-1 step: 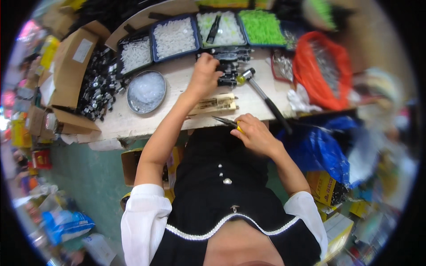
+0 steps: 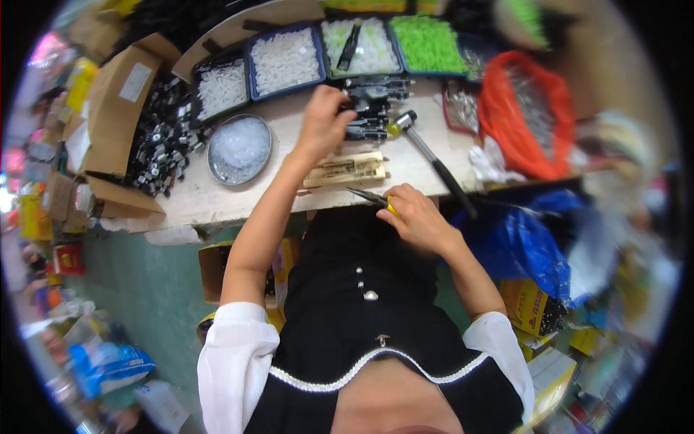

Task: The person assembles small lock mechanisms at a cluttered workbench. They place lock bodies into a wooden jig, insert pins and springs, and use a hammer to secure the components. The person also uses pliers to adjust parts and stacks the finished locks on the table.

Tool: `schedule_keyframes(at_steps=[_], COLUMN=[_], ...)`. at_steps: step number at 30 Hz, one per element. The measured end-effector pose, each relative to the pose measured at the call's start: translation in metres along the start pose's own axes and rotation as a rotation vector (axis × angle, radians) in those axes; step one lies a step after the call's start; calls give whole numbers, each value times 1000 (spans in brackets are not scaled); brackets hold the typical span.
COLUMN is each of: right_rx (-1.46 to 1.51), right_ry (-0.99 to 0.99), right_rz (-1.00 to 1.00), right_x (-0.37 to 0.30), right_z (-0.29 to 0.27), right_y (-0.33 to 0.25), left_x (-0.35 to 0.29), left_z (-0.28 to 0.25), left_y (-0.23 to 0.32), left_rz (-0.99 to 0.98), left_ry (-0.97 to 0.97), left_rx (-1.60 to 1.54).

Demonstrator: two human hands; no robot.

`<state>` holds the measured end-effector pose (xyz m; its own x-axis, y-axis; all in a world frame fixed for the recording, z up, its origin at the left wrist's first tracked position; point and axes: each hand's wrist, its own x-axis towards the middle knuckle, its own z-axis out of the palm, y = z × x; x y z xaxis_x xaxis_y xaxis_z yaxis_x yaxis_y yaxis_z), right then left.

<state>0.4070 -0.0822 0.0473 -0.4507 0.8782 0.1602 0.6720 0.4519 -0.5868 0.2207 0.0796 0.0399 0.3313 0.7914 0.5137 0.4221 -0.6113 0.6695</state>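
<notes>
My left hand (image 2: 323,121) is over the bench, at the left end of a stack of black plastic parts (image 2: 372,108). Its fingers are curled in and slightly blurred, and what they pinch, if anything, I cannot make out. At the bench's front edge my right hand (image 2: 418,217) is closed round the yellow handles of needle-nose pliers (image 2: 370,196), whose dark jaws point left. Between the hands lies a cream-coloured block fixture (image 2: 347,171) with a long slot. A hammer (image 2: 434,155) with a yellow-tipped head and black grip rests right of the black parts.
Trays of white pieces (image 2: 285,61) and green pieces (image 2: 426,45) line the back. A round metal dish (image 2: 239,150) of clear pieces stands left, near a heap of black parts (image 2: 163,137) and a cardboard box (image 2: 119,108). Rightward sits a red bag (image 2: 495,137) of metal pieces.
My left hand has shifted a little left across the black parts, uncovering more of the fixture's left end. My right hand and the pliers have hardly moved.
</notes>
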Motion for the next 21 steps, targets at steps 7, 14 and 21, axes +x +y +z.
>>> schedule_keyframes(at_steps=[7, 14, 21], right_rx=[122, 167, 150], right_ry=[90, 173, 75], right_rz=[15, 12, -59], right_x=[23, 36, 26], right_z=[-4, -3, -6], right_y=[-5, -16, -26], left_x=[-45, -89, -83], left_z=[-68, -43, -41], left_y=[30, 58, 61], left_rz=[-601, -688, -923], left_ry=[10, 13, 46], left_rx=[-1074, -918, -978])
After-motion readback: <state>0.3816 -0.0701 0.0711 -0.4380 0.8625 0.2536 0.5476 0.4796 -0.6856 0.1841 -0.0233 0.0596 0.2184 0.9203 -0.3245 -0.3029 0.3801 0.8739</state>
